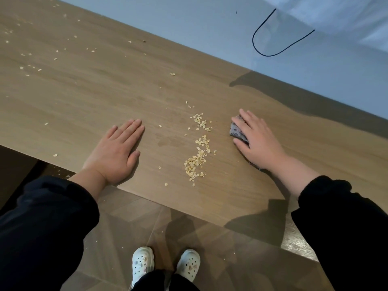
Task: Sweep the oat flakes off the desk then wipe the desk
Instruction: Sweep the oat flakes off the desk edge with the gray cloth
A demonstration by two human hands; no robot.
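Since the oat flakes (198,152) are light, dry and loose, they should scatter easily, so push them gently rather than pinch. They lie on the table (105,91) between the hands, with strays toward ten o'clock. The left hand (117,152) rests flat with straight fingers. At three o'clock the right hand (256,139) presses flat on a soft cloth (236,131).

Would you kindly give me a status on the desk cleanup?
Left hand flat on desk. Right hand pressing grey cloth. Oat flakes heaped between hands, more scattered far left. Nothing blocking.
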